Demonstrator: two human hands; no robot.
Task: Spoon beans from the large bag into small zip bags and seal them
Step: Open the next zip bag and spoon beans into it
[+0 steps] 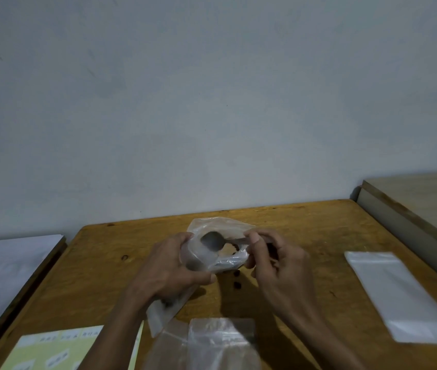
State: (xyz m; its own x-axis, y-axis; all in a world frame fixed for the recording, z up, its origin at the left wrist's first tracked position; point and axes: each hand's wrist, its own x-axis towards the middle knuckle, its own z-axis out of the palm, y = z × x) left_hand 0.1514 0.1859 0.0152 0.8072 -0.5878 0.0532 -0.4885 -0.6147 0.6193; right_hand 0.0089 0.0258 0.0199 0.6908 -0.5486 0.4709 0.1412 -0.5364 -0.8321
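The left hand grips a clear bag above the table. The right hand pinches a spoon inside it. Two beans lie below.

My left hand grips a clear plastic bag just below the frame's center, fingers curled round its left side. My right hand pinches a spoon by the handle, its bowl lying inside the bag's open mouth. Two dark beans lie on the wooden table just beneath the bag, between my hands. At lower right a flat stack of small zip bags rests on the table, well apart from my hands. At bottom center more clear bags lie crumpled; at lower left, a yellow-green sheet with labels too blurred to read.
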